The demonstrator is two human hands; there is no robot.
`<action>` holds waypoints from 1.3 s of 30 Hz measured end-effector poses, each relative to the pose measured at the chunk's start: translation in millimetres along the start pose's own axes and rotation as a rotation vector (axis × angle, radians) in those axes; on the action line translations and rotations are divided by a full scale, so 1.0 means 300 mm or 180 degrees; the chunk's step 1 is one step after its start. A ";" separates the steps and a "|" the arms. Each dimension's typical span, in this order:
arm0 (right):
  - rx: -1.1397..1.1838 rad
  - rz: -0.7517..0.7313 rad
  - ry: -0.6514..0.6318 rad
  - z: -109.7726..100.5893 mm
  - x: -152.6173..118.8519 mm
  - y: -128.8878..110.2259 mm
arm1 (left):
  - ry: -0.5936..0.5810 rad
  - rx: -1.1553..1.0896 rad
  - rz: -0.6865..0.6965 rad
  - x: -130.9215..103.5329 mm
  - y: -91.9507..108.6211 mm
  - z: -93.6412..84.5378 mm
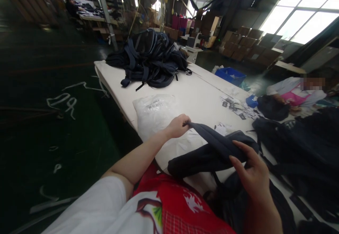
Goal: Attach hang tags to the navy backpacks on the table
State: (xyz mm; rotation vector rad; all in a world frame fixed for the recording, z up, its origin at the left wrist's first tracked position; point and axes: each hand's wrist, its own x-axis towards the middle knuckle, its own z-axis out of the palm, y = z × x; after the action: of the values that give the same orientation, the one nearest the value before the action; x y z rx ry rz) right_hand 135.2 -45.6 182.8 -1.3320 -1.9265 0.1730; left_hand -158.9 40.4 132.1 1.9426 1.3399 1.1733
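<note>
A dark navy padded backpack strap (212,136) stretches between my two hands above the near part of the table. My left hand (178,126) is closed on its narrow end. My right hand (251,168) grips the wider part, thumb below and fingers along the upper edge. Another dark strap (196,163) passes under it, close to my red apron. The backpack (238,195) that these seem to belong to lies low at the right, partly hidden by my right forearm. Just beyond my left hand rests a clear plastic bag (156,112) with white contents and handwriting on it.
Navy backpacks are heaped at the table's (201,89) far end (150,55), and more dark bags (302,156) cover the right side. Small labels (234,106) lie scattered near a blue container (251,101). A co-worker (293,94) sits across at the right. A blue bin (230,76) stands behind.
</note>
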 end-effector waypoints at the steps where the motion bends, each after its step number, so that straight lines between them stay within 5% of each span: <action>1: 0.0002 0.0028 0.0033 -0.001 0.002 0.004 | -0.0211 -0.0078 -0.0116 -0.009 -0.001 0.005; 7: 0.0145 0.0299 0.0242 -0.019 0.003 0.067 | -0.1201 -0.0562 -0.0622 -0.078 -0.001 0.044; 13: 0.0232 0.0355 0.0417 -0.031 0.003 0.098 | -0.1943 -0.0543 -0.0516 -0.121 -0.038 0.054; 17: 0.0140 -0.0042 0.0181 -0.001 0.031 0.070 | -0.1318 0.0232 -0.0682 -0.133 -0.058 0.081; 20: 0.0083 -0.0269 -0.0079 0.024 0.053 0.047 | -0.0609 0.0260 -0.0228 -0.142 -0.002 0.070; 24: 0.0012 -0.0392 -0.0158 0.036 0.066 0.032 | -0.0528 -0.0194 0.0452 -0.170 0.131 0.022; 28: -0.0193 -0.0578 -0.0397 0.034 0.067 0.012 | -0.0153 -0.0136 0.0496 -0.198 0.199 0.009; 34: 0.0092 -0.0171 -0.0103 -0.008 0.064 0.013 | 0.0073 -0.0245 -0.0086 -0.197 0.146 0.030; 39: 0.1243 0.0883 0.0731 -0.156 0.048 0.168 | -0.0002 -0.0164 -0.0512 -0.209 0.053 0.029</action>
State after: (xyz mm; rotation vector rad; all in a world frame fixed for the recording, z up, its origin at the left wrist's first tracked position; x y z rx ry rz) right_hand 200.9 -25.3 197.0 -1.2823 -1.4237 0.4857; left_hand -152.7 -22.8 117.2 1.7637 1.4225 1.1183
